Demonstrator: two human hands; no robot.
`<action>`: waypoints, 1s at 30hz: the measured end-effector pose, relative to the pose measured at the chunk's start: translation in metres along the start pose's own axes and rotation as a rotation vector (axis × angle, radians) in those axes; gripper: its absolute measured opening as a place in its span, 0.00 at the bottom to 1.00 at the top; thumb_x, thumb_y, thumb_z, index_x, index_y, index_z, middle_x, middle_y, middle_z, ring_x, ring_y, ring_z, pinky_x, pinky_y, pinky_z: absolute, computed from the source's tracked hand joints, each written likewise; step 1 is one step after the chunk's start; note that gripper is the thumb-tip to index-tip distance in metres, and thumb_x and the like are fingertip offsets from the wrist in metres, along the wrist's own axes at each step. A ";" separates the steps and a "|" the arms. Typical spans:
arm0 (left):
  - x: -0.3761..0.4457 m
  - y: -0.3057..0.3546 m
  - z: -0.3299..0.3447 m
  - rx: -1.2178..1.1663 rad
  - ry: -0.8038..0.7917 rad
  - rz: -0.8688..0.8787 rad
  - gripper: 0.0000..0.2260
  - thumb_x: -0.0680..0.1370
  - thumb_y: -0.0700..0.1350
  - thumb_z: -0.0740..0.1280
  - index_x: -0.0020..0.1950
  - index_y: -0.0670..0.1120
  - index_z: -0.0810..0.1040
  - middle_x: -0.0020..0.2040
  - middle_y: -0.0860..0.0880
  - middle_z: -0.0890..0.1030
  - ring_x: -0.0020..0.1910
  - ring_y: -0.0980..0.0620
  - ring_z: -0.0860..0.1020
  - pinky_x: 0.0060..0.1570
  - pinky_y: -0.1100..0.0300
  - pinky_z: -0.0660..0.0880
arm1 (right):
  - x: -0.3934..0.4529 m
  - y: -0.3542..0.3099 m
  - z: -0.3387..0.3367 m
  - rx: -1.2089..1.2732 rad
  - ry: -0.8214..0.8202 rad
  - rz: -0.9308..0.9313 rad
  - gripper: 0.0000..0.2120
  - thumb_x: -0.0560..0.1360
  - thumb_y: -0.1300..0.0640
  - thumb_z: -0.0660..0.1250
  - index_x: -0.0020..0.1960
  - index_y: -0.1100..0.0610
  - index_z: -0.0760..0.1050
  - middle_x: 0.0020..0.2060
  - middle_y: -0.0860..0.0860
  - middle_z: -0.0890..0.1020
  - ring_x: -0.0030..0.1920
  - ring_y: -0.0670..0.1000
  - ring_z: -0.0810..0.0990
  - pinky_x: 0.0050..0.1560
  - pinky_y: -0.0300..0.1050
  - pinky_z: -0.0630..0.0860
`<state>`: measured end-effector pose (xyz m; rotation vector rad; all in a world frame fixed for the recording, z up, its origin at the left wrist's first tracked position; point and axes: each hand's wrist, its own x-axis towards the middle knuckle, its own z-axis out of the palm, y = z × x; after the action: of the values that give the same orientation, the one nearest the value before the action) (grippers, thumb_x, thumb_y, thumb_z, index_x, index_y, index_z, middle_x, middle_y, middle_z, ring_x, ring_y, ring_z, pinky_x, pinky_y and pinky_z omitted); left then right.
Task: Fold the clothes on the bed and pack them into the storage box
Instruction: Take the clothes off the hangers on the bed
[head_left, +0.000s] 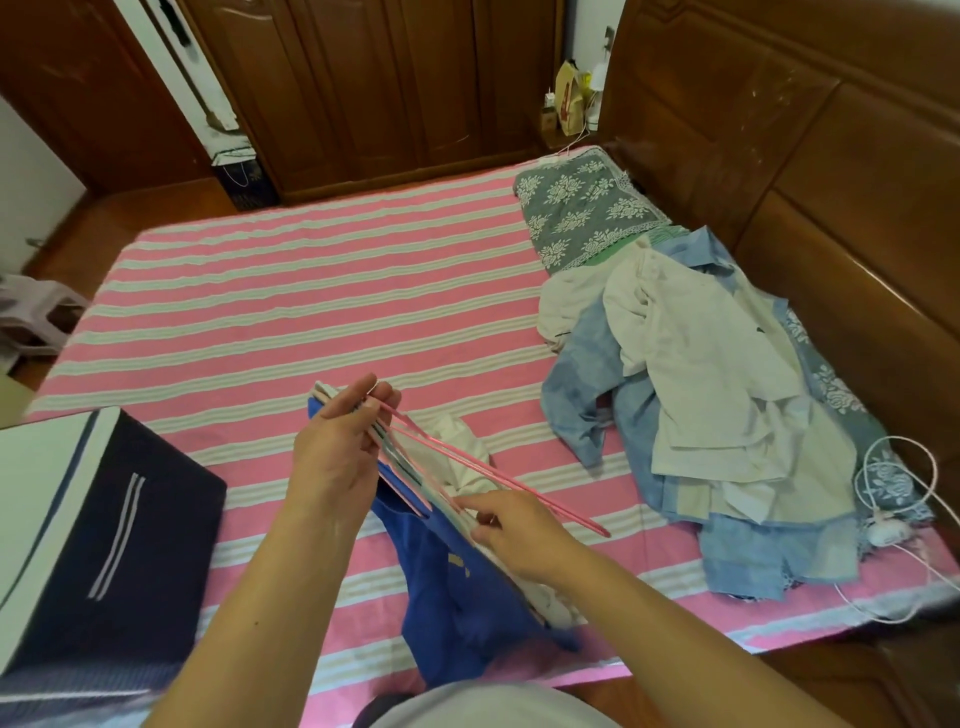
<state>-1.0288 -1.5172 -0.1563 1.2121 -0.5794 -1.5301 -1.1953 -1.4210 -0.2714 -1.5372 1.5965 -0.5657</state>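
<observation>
A dark navy storage box (104, 535) sits at the bed's (311, 291) near left corner; its inside is hidden. The left hand (337, 441) grips a bunch of hangers (415, 467), too bunched to count, with a blue garment (457, 587) hanging. The right hand (514, 530) pinches the garments' upper edge. One heap of clothes (701, 405) lies along the bed's right edge.

Pink-and-white striped sheet (311, 291); navy box (130, 545) lower left; blue garment (457, 597); pale blue and white clothes (727, 415) at right.
</observation>
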 end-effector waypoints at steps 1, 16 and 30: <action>-0.001 0.000 0.000 0.035 0.000 0.006 0.13 0.81 0.29 0.61 0.59 0.40 0.81 0.50 0.44 0.85 0.49 0.49 0.86 0.52 0.58 0.81 | -0.001 0.001 -0.001 -0.035 -0.002 -0.001 0.18 0.76 0.60 0.67 0.63 0.46 0.80 0.40 0.44 0.81 0.41 0.44 0.77 0.48 0.40 0.75; 0.025 -0.006 -0.012 -0.069 0.188 0.055 0.09 0.82 0.32 0.64 0.55 0.42 0.82 0.48 0.44 0.85 0.47 0.48 0.85 0.53 0.54 0.81 | -0.051 0.019 0.000 -0.606 0.491 -0.186 0.23 0.57 0.67 0.80 0.39 0.51 0.69 0.29 0.48 0.70 0.25 0.53 0.69 0.25 0.45 0.58; 0.073 0.036 -0.020 -0.019 0.010 -0.324 0.13 0.81 0.30 0.54 0.57 0.35 0.77 0.40 0.44 0.74 0.32 0.50 0.74 0.36 0.60 0.76 | -0.068 0.100 -0.045 0.052 0.427 0.322 0.08 0.78 0.65 0.67 0.43 0.54 0.75 0.36 0.48 0.81 0.38 0.49 0.78 0.37 0.41 0.72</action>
<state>-0.9907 -1.5917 -0.1625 1.3465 -0.3728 -1.7923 -1.2968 -1.3499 -0.3089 -1.1334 2.0830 -0.7799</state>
